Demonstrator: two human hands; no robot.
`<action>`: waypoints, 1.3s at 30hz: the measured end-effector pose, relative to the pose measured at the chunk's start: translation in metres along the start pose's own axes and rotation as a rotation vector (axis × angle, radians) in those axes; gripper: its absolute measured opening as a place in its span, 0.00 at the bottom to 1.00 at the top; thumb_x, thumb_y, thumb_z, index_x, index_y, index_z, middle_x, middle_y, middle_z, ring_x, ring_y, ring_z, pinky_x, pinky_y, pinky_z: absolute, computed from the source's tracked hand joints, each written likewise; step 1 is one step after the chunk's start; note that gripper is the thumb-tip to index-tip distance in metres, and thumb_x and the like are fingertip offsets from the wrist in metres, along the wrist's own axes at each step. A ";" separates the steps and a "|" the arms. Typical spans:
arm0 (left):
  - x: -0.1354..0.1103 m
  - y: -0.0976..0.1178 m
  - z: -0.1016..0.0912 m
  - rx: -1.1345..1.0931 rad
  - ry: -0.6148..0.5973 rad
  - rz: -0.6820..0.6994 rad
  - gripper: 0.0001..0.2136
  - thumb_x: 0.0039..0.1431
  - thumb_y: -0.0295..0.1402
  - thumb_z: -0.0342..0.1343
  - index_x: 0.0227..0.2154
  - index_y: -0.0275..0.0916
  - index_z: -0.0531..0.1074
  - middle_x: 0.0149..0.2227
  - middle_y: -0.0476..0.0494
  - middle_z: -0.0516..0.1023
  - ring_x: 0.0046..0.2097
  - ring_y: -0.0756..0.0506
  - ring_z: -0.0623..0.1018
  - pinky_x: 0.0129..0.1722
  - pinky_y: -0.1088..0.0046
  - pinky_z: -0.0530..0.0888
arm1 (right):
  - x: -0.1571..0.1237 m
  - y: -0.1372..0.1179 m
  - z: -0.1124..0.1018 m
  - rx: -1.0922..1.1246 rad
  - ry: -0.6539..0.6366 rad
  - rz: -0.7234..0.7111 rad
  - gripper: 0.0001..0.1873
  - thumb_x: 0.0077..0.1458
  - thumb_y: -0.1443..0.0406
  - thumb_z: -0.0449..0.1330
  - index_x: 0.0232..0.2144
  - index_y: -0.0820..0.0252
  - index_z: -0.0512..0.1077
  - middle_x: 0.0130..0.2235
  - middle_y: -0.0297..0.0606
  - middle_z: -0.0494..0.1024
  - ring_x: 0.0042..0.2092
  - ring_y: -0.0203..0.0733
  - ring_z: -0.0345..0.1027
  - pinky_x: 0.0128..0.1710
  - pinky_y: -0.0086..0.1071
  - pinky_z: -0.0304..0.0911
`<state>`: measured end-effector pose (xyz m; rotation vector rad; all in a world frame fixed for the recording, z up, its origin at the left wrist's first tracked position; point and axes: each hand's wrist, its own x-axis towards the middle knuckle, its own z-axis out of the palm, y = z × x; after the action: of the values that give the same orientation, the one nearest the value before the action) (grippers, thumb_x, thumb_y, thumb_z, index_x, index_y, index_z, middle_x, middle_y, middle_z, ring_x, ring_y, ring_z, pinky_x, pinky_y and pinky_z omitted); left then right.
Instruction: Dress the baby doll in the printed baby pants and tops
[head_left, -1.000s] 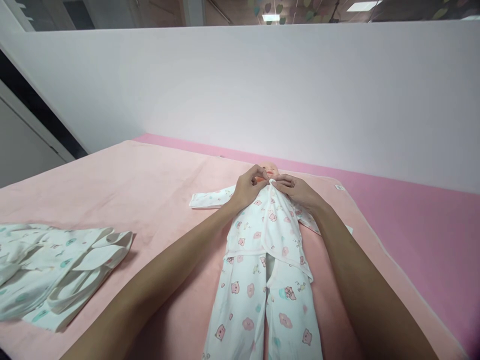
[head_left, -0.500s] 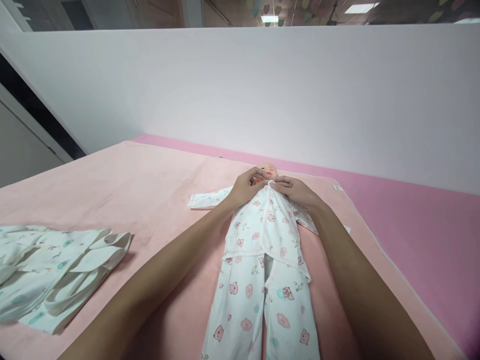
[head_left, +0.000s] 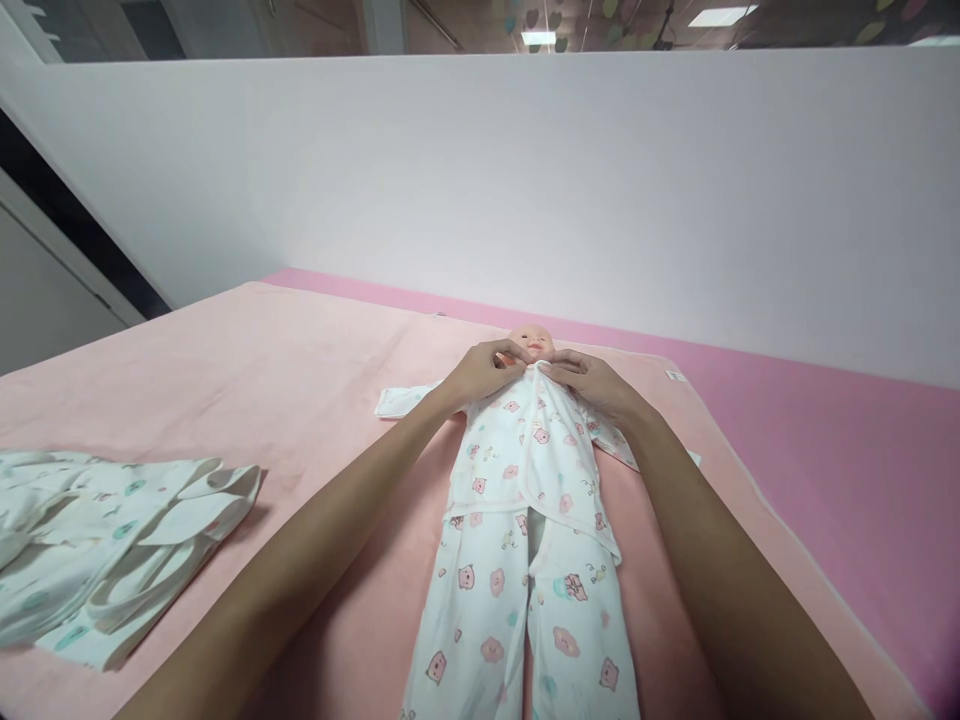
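A baby doll (head_left: 534,338) lies on its back, its head away from me. It wears a white wrap top (head_left: 517,445) printed with pink pigs and clouds, and matching trousers (head_left: 480,610). Both my hands are at the top's neckline, just below the doll's chin. My left hand (head_left: 487,368) pinches at the collar's left side, its fingertips curled close together. Opposite it, my right hand (head_left: 589,380) grips the collar's right side between thumb and fingers. The doll's sleeves spread out to either side, and my forearms partly cover them.
A folded white garment (head_left: 127,540) with green prints lies at the left. Beneath everything is a pale pink blanket (head_left: 300,370) with a small label (head_left: 675,376) at its far right corner. Behind it runs a pink surface (head_left: 825,460) up to a white wall (head_left: 487,180).
My left hand has shifted slightly left and down from the doll's face, so more of the face shows. My right hand has stayed at the collar.
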<state>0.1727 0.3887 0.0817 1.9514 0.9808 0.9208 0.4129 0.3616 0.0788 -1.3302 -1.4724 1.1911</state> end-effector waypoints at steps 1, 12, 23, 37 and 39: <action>0.001 -0.001 -0.002 0.009 -0.020 0.014 0.10 0.65 0.40 0.63 0.44 0.44 0.83 0.46 0.46 0.85 0.38 0.47 0.78 0.39 0.70 0.73 | 0.000 0.000 0.000 -0.032 0.008 -0.019 0.25 0.53 0.47 0.76 0.50 0.49 0.83 0.52 0.40 0.85 0.53 0.52 0.78 0.53 0.42 0.73; 0.003 -0.005 0.007 0.000 0.072 0.127 0.10 0.63 0.41 0.64 0.39 0.41 0.84 0.48 0.43 0.85 0.42 0.45 0.78 0.44 0.69 0.75 | -0.002 -0.002 0.006 -0.141 0.071 -0.050 0.29 0.53 0.40 0.72 0.47 0.52 0.84 0.47 0.41 0.85 0.48 0.50 0.76 0.48 0.39 0.70; 0.005 -0.008 0.010 0.003 0.093 0.092 0.09 0.65 0.39 0.63 0.40 0.41 0.84 0.44 0.44 0.85 0.39 0.46 0.78 0.43 0.69 0.75 | -0.001 -0.004 0.004 -0.298 0.086 -0.057 0.28 0.55 0.40 0.70 0.47 0.51 0.83 0.48 0.40 0.84 0.48 0.49 0.76 0.48 0.39 0.69; -0.002 0.009 0.010 -0.049 0.070 -0.114 0.13 0.53 0.43 0.73 0.34 0.40 0.84 0.42 0.41 0.85 0.41 0.43 0.79 0.42 0.66 0.75 | 0.000 -0.012 -0.003 -0.407 0.034 0.006 0.26 0.51 0.44 0.73 0.47 0.51 0.84 0.50 0.41 0.84 0.48 0.50 0.75 0.48 0.39 0.67; -0.001 0.010 0.011 -0.063 0.065 -0.142 0.10 0.54 0.41 0.72 0.34 0.40 0.84 0.42 0.41 0.85 0.41 0.43 0.80 0.41 0.66 0.75 | -0.001 -0.017 -0.006 -0.443 0.012 0.043 0.28 0.52 0.42 0.73 0.48 0.50 0.84 0.52 0.42 0.83 0.48 0.52 0.75 0.47 0.39 0.68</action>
<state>0.1846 0.3799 0.0844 1.7847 1.0990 0.9285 0.4146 0.3618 0.0970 -1.6622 -1.7731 0.9084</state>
